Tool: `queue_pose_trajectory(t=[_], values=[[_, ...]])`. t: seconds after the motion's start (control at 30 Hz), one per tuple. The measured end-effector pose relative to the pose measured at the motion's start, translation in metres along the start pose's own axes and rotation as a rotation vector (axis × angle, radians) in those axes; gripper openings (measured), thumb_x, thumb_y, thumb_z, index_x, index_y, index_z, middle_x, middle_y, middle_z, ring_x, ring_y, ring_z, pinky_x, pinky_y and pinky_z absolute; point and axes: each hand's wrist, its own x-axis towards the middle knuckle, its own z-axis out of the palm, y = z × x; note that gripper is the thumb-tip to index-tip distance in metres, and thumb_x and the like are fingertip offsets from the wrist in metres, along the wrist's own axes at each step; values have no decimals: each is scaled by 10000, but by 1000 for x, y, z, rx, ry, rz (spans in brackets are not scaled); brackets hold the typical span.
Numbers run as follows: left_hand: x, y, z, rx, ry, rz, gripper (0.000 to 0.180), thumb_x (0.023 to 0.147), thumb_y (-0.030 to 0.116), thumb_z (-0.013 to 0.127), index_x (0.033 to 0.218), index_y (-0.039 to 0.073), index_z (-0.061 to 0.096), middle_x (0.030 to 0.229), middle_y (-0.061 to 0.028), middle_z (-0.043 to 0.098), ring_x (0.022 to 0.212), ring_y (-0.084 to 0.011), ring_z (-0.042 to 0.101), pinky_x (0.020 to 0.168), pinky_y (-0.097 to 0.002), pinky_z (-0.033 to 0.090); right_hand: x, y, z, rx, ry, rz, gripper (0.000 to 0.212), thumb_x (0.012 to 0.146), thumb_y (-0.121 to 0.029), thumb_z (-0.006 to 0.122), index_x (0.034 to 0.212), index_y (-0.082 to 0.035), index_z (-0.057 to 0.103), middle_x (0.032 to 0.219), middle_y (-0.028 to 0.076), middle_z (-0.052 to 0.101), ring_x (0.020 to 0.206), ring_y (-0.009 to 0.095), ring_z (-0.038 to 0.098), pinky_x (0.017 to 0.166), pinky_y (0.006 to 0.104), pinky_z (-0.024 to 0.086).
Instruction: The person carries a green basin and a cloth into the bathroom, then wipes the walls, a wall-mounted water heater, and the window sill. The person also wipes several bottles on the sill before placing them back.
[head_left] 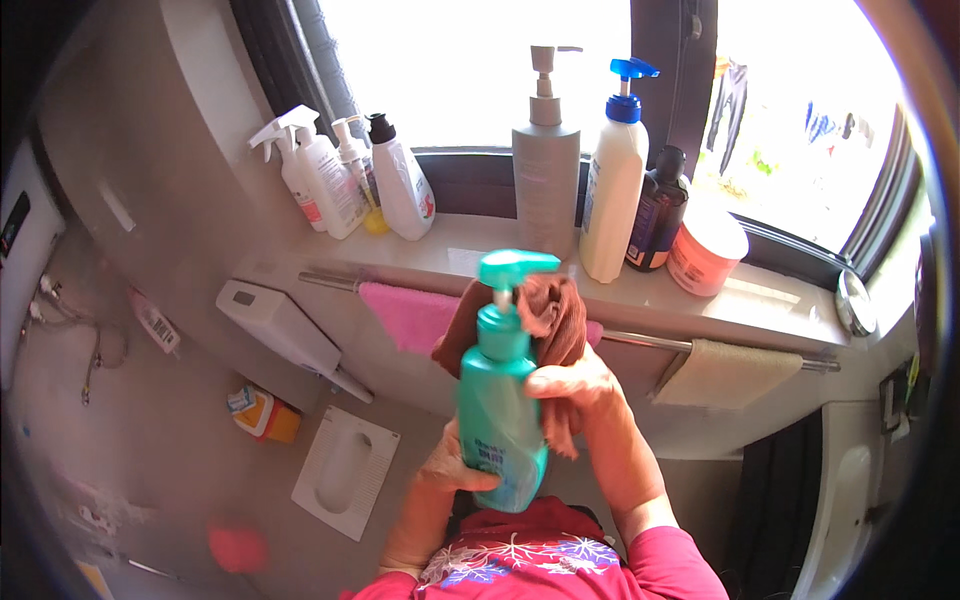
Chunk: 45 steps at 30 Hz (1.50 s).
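A green pump bottle is held up in front of my chest, slightly tilted, its pump head at the top. Around its lower part on the left, my left hand is closed, with the thumb across the front. My right hand grips a brown cloth against the bottle's right side. The cloth bunches behind the pump neck, and one end hangs below my right fingers. The bottle hides part of the cloth and most of my left fingers.
On the windowsill stand a grey pump bottle, a cream bottle with a blue pump, a dark bottle, a pink jar and several white bottles. Below runs a rail with towels. A squat toilet lies lower left.
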Motion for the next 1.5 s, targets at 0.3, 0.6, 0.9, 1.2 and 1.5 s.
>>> queue_pose_trajectory(t=[0.3, 0.6, 0.9, 1.2, 1.5], values=[[-13, 38, -26, 154, 0, 104, 944, 625, 15, 781, 1372, 77, 207, 1261, -127, 455, 1118, -249, 507, 932, -387, 432, 46, 18, 41, -83, -133, -271, 556, 643, -64, 744, 1142, -35, 500, 1046, 58, 553, 989, 172, 528, 870, 321, 421], [-18, 90, -48, 867, 255, 445, 1220, 521, 178, 899, 1398, 59, 58, 1365, -156, 261, 1228, -254, 371, 982, -395, 386, 108, 67, 102, -786, 234, -752, 362, 674, -37, 658, 1025, -30, 567, 895, 61, 557, 748, 127, 505, 675, 269, 429], [-20, 118, -130, 149, 225, 285, 1202, 478, 475, 862, 1383, 89, 172, 1322, -103, 352, 1201, -246, 411, 1001, -404, 379, 92, 189, 80, -993, 184, -656, 414, 682, -302, 712, 1039, -117, 612, 1134, 114, 535, 1079, 337, 491, 971, 448, 336], [-35, 88, -172, 199, 130, 51, 862, 717, 399, 745, 1372, 85, 279, 1289, -82, 412, 1174, -191, 434, 969, -369, 385, 128, 133, 117, -852, 567, -759, 311, 889, -220, 512, 1127, -20, 520, 1126, 157, 481, 1055, 282, 458, 960, 411, 338], [-36, 107, -166, 7, -133, 87, 856, 732, 459, 707, 1354, 34, 300, 1271, -92, 455, 1108, -196, 501, 892, -351, 453, 149, 78, 123, -561, 119, -447, 462, 885, -428, 493, 1093, -17, 526, 898, 64, 563, 858, 138, 497, 784, 302, 407]])
